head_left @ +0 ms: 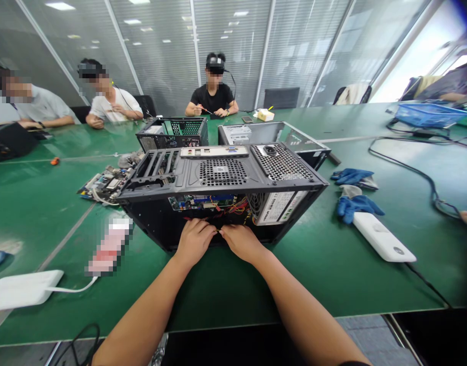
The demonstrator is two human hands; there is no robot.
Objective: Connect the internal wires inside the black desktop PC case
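Note:
A black computer case (226, 175) stands before me on the table, its open side facing me and its rear panel turned up. Inside I see a motherboard (203, 202), a power supply (281, 207) with a white label, and a bundle of coloured cables (239, 206). My left hand (197, 236) and my right hand (241, 239) meet at the open side, fingertips pinched on a thin yellow and black cable (218, 231). Most of the cable is hidden by my fingers and the case's dark inside.
Circuit boards (107, 183) lie left of the case. Two more cases, one black (172, 132) and one silver (256, 133), stand behind it. Blue gloves (355, 203) and a white power bank (382, 236) lie right; another white power bank (25, 290) lies left. Several people sit around the table.

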